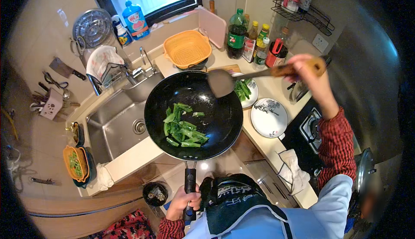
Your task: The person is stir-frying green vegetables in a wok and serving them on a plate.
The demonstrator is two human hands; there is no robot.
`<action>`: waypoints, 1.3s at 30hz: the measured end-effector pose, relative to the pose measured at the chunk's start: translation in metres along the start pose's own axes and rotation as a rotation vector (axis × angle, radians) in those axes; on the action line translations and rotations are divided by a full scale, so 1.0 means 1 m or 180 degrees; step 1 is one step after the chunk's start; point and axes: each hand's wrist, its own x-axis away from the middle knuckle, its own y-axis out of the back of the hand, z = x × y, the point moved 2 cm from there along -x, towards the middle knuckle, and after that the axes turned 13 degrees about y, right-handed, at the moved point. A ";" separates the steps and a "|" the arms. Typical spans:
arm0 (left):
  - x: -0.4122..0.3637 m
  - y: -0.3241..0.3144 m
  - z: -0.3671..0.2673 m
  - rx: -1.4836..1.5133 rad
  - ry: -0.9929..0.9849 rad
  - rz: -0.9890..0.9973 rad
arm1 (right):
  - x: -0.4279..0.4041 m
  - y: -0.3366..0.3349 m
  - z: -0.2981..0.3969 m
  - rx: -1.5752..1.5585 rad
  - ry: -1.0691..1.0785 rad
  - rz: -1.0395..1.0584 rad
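My left hand (184,200) grips the black handle of a large wok (223,122), held in the air between the sink and the counter. Chopped green leafy vegetables (183,128) lie in the wok's left and lower part. My right hand (304,68) is closed round the wooden handle of a spatula (221,83), whose blade is over the wok's upper right rim. Beyond that rim, a plate (254,96) of cut greens is partly hidden by the wok and spatula. Beside it sits a white plate (269,118) with a dark tree pattern.
A steel sink (113,135) is at the left, an orange basket (187,49) behind the wok. Bottles, one of 7UP (236,34), line the back counter. At right are a gas hob (311,127) and a white cloth (291,172). A bin (155,194) stands on the floor.
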 end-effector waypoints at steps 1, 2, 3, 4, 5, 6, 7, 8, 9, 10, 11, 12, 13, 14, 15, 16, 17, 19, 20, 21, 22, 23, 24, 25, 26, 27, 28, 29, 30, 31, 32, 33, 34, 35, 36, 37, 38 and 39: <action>-0.001 -0.003 -0.002 -0.0049 0.0024 0.0063 | 0.008 -0.019 -0.002 0.0018 0.0225 0.0315; -0.001 -0.006 -0.002 -0.0082 0.0043 0.0051 | 0.017 -0.040 0.000 0.0255 0.0646 0.0848; -0.002 -0.008 -0.003 -0.0094 0.0051 0.0047 | 0.026 -0.058 0.002 0.0496 0.1065 0.1366; -0.003 -0.010 -0.003 -0.0197 0.0058 0.0134 | 0.035 -0.074 0.002 0.0972 0.1676 0.1807; -0.004 -0.012 -0.004 -0.0299 0.0066 0.0222 | 0.044 -0.087 -0.001 0.1456 0.2285 0.2243; -0.003 -0.015 -0.004 -0.0340 0.0074 0.0241 | 0.051 -0.098 -0.008 0.1535 0.2530 0.2509; -0.003 -0.016 -0.004 -0.0327 0.0064 0.0238 | 0.059 -0.107 -0.014 0.1602 0.2777 0.2779; -0.003 -0.018 -0.004 -0.0352 0.0051 0.0295 | 0.064 -0.113 -0.016 0.1828 0.3181 0.2734; -0.003 -0.019 -0.004 -0.0365 0.0029 0.0347 | 0.068 -0.115 -0.012 0.1808 0.3197 0.2754; -0.003 -0.023 -0.007 -0.0319 0.0009 0.0277 | 0.072 -0.114 -0.006 0.1979 0.3259 0.3011; -0.004 -0.023 -0.008 -0.0299 -0.0003 0.0282 | 0.078 -0.112 0.000 0.2154 0.3314 0.3268; -0.006 -0.023 -0.009 -0.0308 0.0000 0.0292 | 0.087 -0.107 0.006 0.2495 0.3379 0.3481; -0.007 -0.022 -0.009 -0.0310 -0.0003 0.0295 | 0.089 -0.102 0.014 0.2486 0.3386 0.3498; -0.009 -0.020 -0.008 -0.0294 -0.0006 0.0298 | 0.090 -0.097 0.024 0.2211 0.3286 0.3458; -0.011 -0.018 -0.009 -0.0283 0.0019 0.0347 | 0.089 -0.090 0.035 0.1950 0.3174 0.3406; -0.012 -0.017 -0.008 -0.0264 0.0040 0.0388 | 0.085 -0.082 0.042 0.1942 0.3173 0.3416; -0.011 -0.016 -0.009 -0.0251 0.0041 0.0385 | 0.072 -0.072 0.047 0.1671 0.2403 0.3041; -0.010 -0.015 -0.007 -0.0365 0.0021 0.0268 | 0.048 -0.053 0.050 0.1272 0.0807 0.1859; -0.009 -0.012 -0.005 -0.0358 0.0029 0.0254 | 0.035 -0.041 0.038 0.0619 -0.0230 0.1109; -0.010 -0.009 -0.003 -0.0390 0.0002 0.0278 | 0.018 -0.025 0.027 0.0424 -0.0572 0.0851; -0.009 -0.007 -0.003 -0.0411 -0.0032 0.0294 | 0.004 -0.013 0.020 0.0447 -0.0817 0.0408; -0.008 -0.008 -0.004 -0.0415 -0.0023 0.0281 | -0.009 -0.001 0.008 0.0606 -0.0996 0.0311; -0.006 -0.009 -0.004 -0.0570 -0.0026 0.0150 | -0.016 0.012 -0.005 0.0508 -0.1222 0.0286; -0.006 -0.009 -0.004 -0.0721 -0.0032 0.0019 | -0.020 0.023 -0.013 0.0559 -0.1307 0.0219; -0.006 -0.008 -0.005 -0.0719 -0.0031 0.0014 | -0.020 0.030 -0.020 0.0535 -0.1433 0.0180; -0.005 -0.008 -0.004 -0.0737 -0.0087 0.0003 | -0.018 0.037 -0.029 0.0487 -0.1565 0.0159; -0.004 -0.008 -0.003 -0.0763 -0.0132 0.0016 | -0.010 0.045 -0.041 0.0262 -0.1692 0.0195; -0.003 -0.008 -0.002 -0.0754 -0.0124 0.0009 | -0.001 0.051 -0.057 0.0036 -0.1818 0.0231; -0.004 -0.010 -0.003 -0.0873 -0.0160 -0.0008 | 0.015 0.052 -0.076 -0.0275 -0.1946 0.0178; -0.005 -0.011 -0.005 -0.0992 -0.0196 -0.0010 | 0.033 0.042 -0.086 -0.0375 -0.2042 -0.0014; -0.006 -0.014 -0.005 -0.0985 -0.0201 -0.0028 | 0.052 0.026 -0.099 -0.0712 -0.2098 -0.0252; -0.006 -0.018 -0.006 -0.1019 -0.0223 -0.0090 | 0.070 0.011 -0.110 -0.1142 -0.1974 -0.0385; -0.006 -0.021 -0.006 -0.1050 -0.0256 -0.0166 | 0.088 -0.005 -0.124 -0.1542 -0.2025 -0.0606; -0.007 -0.023 -0.007 -0.1052 -0.0257 -0.0185 | 0.098 -0.022 -0.130 -0.1659 -0.2024 -0.0675; -0.008 -0.024 -0.008 -0.1055 -0.0268 -0.0170 | 0.106 -0.036 -0.134 -0.1854 -0.2075 -0.0799; -0.008 -0.025 -0.008 -0.1061 -0.0278 -0.0161 | 0.110 -0.047 -0.139 -0.2007 -0.2019 -0.0872; -0.008 -0.026 -0.009 -0.1080 -0.0273 -0.0173 | 0.109 -0.054 -0.137 -0.2096 -0.1974 -0.0909; -0.009 -0.027 -0.010 -0.0997 -0.0243 -0.0080 | 0.108 -0.059 -0.134 -0.2186 -0.1928 -0.0947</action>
